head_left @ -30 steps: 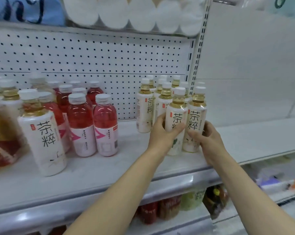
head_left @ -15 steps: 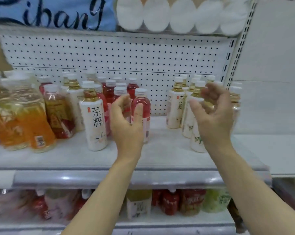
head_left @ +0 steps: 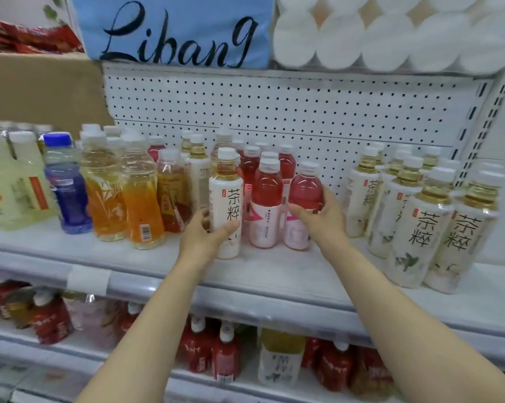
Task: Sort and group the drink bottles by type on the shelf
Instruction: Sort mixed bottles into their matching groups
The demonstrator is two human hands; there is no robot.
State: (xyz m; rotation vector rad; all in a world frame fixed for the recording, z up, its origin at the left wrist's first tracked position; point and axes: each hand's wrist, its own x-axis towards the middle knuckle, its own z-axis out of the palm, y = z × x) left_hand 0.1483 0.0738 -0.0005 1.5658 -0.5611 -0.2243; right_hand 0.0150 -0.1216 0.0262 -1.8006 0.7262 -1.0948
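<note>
On the white shelf (head_left: 274, 274) my left hand (head_left: 204, 237) grips a white-labelled tea bottle (head_left: 227, 205) standing in front of the pink drinks. My right hand (head_left: 322, 219) grips the rightmost pink drink bottle (head_left: 305, 199) at its waist. Another pink bottle (head_left: 267, 205) stands between the two, with more pink ones behind. A group of matching white tea bottles (head_left: 419, 225) stands at the right end of the shelf. More tea bottles (head_left: 197, 170) stand behind the one I hold.
Orange drink bottles (head_left: 140, 199), a blue bottle (head_left: 68, 187) and pale yellow bottles (head_left: 10, 184) fill the shelf's left. A pegboard back wall (head_left: 303, 112) rises behind. Bare shelf lies between the pink and right tea groups. A lower shelf holds red bottles (head_left: 222, 353).
Both hands left the right tea group and moved left. The left hand has closed on the lone tea bottle, the right on a pink bottle. The camera view shifted left.
</note>
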